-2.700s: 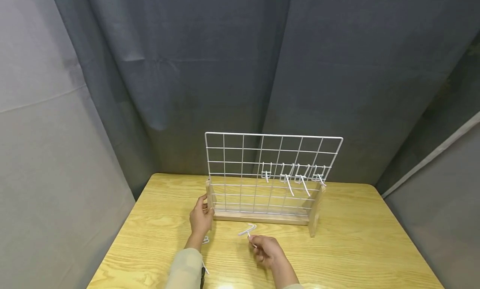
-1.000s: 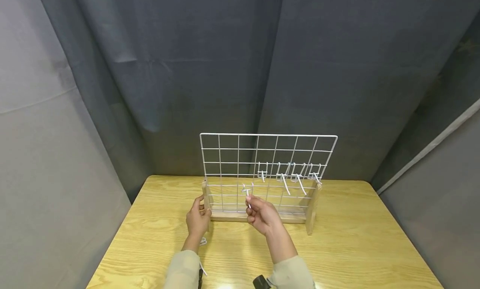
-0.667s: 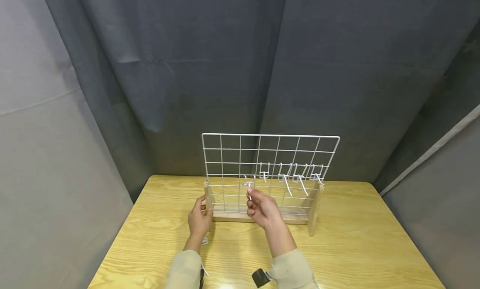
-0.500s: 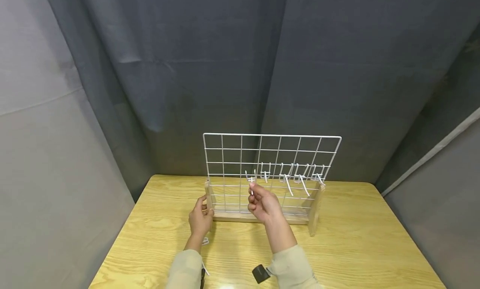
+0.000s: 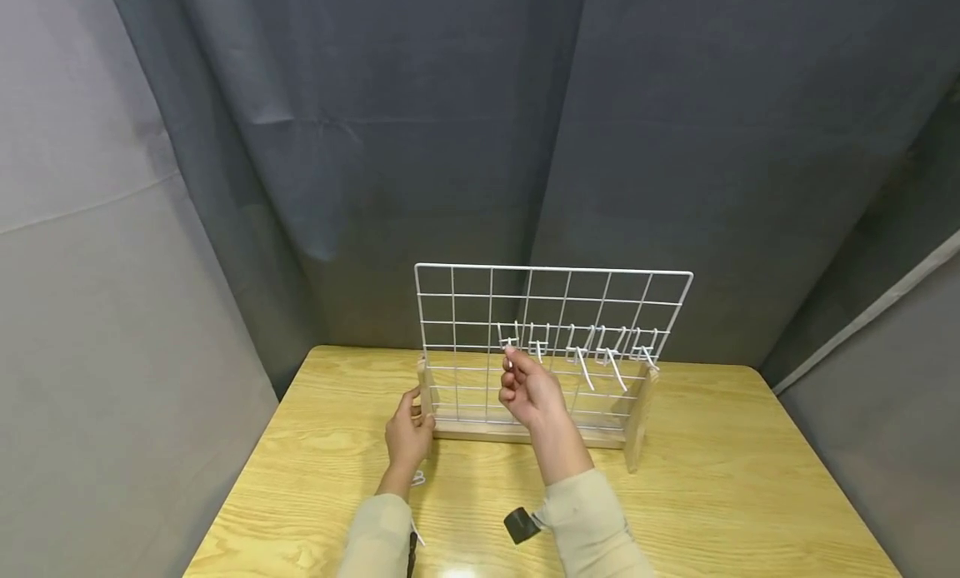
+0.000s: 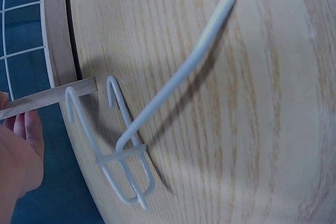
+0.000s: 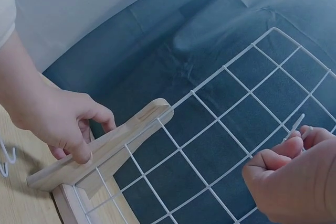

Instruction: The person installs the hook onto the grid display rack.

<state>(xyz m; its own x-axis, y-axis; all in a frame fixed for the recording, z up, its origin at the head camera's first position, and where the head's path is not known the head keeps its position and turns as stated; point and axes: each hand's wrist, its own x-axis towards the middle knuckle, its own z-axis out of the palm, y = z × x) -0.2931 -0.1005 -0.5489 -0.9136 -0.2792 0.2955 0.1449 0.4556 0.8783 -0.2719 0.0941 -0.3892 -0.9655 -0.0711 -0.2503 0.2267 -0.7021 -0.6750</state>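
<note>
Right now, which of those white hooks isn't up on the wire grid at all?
The spare hook lying flat on the wooden table, beside the left hand. The others hang along the grid; the right hand pinches the leftmost hook.

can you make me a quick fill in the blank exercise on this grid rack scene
The right hand pinches a white wire ____ against the grid panel.
The left hand grips the rack's wooden ____.
One spare hook lies on the ____ beside the left wrist.

Missing words: hook; foot; table
</note>
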